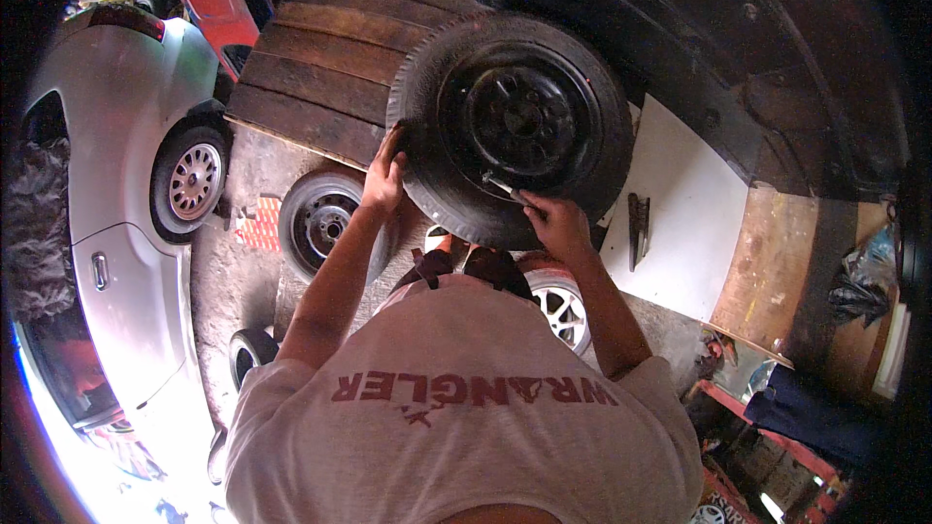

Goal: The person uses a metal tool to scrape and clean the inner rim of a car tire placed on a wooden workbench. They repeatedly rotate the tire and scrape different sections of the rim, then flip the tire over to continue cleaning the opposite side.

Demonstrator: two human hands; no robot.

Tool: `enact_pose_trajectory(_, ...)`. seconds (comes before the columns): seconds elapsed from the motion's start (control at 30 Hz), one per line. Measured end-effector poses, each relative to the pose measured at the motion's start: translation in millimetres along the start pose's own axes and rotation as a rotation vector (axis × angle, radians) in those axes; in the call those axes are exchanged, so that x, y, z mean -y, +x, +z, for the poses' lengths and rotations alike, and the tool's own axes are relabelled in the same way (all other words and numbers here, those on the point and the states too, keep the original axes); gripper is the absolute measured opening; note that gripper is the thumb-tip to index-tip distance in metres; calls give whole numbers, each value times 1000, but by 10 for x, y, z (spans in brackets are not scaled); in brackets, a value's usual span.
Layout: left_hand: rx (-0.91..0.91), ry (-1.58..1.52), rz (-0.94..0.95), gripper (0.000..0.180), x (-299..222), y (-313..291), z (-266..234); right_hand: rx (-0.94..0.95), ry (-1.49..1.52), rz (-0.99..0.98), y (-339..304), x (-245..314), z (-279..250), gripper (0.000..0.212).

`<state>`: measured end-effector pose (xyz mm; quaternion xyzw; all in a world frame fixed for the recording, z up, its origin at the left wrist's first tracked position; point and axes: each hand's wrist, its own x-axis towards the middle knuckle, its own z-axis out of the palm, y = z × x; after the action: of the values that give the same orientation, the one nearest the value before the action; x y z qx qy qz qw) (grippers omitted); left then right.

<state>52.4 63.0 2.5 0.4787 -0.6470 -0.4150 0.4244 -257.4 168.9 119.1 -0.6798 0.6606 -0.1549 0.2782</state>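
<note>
Handling one tyred wheel, two hands, one slim tool

Matt rubber is seen on the tire, glossy metal on its wheel rim, rough wood on the planked surface.

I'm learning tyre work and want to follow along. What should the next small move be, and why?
Probably ease the slim metal tool in the right hand slightly along the round black wheel rim: its tip appears near the rim's lower edge, while the left hand lies against the black rubber tyre.
</note>
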Motion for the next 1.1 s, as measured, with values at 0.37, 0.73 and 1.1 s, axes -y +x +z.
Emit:
enact_pose_trajectory(0.37,-24,-68,-27,53,-54,19,28,38,136,42,-189,-210,14,29)
enact_pose_trajectory(0.73,-23,-11,-35,50,10,5,2,35,69,32,-140,-78,-8,30)
enact_pose_trajectory(1.1,-147,144,-28,45,-39,128,17,-85,106,-132,301,241,376,31)
